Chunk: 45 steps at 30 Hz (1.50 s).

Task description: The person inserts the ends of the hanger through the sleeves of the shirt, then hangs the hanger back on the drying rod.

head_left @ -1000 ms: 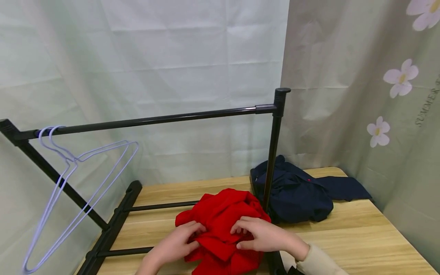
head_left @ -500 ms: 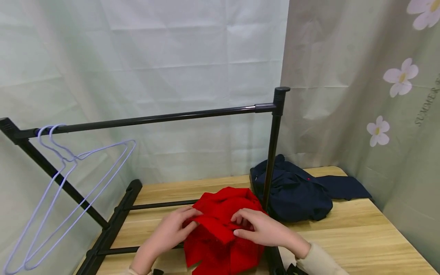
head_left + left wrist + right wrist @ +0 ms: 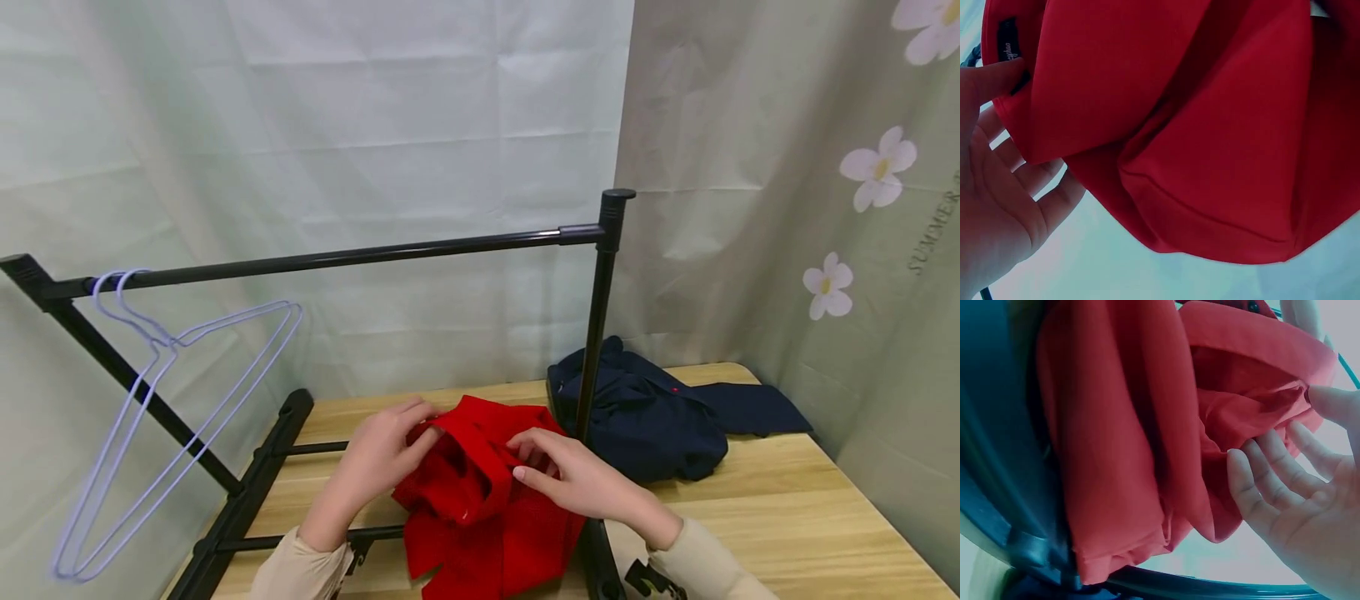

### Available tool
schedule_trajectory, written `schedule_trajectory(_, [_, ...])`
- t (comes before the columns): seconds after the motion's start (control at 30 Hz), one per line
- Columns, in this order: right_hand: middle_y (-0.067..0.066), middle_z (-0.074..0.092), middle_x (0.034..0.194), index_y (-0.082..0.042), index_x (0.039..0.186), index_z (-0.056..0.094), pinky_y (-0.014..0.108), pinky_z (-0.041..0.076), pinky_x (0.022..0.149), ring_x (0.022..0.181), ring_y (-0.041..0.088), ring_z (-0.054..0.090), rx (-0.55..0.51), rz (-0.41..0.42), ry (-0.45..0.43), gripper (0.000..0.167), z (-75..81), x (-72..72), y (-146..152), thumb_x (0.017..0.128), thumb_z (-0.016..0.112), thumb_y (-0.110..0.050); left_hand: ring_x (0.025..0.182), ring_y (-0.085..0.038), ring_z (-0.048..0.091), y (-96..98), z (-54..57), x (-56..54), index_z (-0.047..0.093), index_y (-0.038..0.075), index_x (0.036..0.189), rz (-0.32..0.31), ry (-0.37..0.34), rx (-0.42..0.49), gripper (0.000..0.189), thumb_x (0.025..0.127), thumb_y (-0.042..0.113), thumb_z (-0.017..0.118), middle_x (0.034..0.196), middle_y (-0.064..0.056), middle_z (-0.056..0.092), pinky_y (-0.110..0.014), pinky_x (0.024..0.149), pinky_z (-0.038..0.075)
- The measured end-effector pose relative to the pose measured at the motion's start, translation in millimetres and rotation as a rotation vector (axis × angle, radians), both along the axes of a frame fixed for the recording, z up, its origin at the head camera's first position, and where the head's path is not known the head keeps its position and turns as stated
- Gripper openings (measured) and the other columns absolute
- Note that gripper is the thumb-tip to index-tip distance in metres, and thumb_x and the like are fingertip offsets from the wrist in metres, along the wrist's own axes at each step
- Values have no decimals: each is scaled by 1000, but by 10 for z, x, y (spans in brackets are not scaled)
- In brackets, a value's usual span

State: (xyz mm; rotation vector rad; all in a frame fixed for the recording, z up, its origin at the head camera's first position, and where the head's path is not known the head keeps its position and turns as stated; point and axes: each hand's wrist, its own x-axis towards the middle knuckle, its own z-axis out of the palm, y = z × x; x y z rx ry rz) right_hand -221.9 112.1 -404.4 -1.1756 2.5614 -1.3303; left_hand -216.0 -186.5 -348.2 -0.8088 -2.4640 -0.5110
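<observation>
Closest in, the right hand [image 3: 570, 479] pinches the red garment [image 3: 502, 533] on its right side, while the left hand [image 3: 378, 446] grips its far-left edge, thumb right by the dark label [image 3: 1007, 39]. So the garment hangs between the two, that edge slanting from the left hand back toward the wearer and rightward, a fold gaping beneath. And look at the change: a second ago the left hand sat lower and nearer; now it's up and away, and the bundle has opened! Whether cloth rests on the rack's [image 3: 420, 252] lower bars, can't tell. Out left, nearer the left hand, two hangers [image 3: 171, 342] dangle from the top bar. Beyond the right post, the navy garment [image 3: 637, 408] lies crumpled on the table [image 3: 750, 492], unmoved.
</observation>
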Motion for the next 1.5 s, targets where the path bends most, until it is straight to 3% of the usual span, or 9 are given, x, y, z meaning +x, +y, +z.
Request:
schedule_trajectory(0.3, [-11, 60, 107, -24, 132, 56, 29, 54, 75, 92, 9, 61, -44, -31, -2, 35, 125, -8, 32, 99, 66, -32, 70, -8, 58, 102, 244, -93, 74, 19, 106, -2, 68, 33, 15, 92, 15, 71, 100, 5, 71, -28, 61, 48])
schedule_trajectory(0.53, [-9, 63, 107, -20, 132, 57, 30, 53, 78, 94, 9, 61, -97, -43, 52, 31, 161, 3, 25, 101, 63, -27, 74, -10, 62, 152, 329, -103, 75, 20, 105, 6, 90, 27, 14, 93, 17, 70, 99, 6, 71, -31, 63, 50])
schedule_trajectory(0.93, [-11, 62, 103, -26, 129, 54, 29, 54, 73, 89, 10, 61, -110, -64, -11, 43, 210, 13, -162, 93, 72, -41, 77, -12, 66, 283, 322, -109, 75, 19, 104, -11, 115, 3, 12, 92, 16, 70, 98, 5, 70, -32, 65, 53])
schedule_trajectory(1.17, [-10, 64, 100, -20, 129, 52, 27, 53, 68, 82, 8, 62, -81, -75, -32, 46, 199, 37, -277, 94, 70, -43, 78, -12, 66, 358, 247, -116, 75, 18, 103, -38, 119, 15, 12, 93, 16, 71, 97, 5, 71, -31, 65, 54])
schedule_trajectory(1.5, [-11, 65, 92, -20, 117, 56, 27, 52, 65, 74, 6, 61, -117, -128, 64, 22, 150, 32, -326, 97, 64, -13, 72, -11, 64, 404, 138, -131, 75, 21, 109, -54, 123, 18, 18, 93, 16, 72, 98, 6, 70, -30, 60, 52])
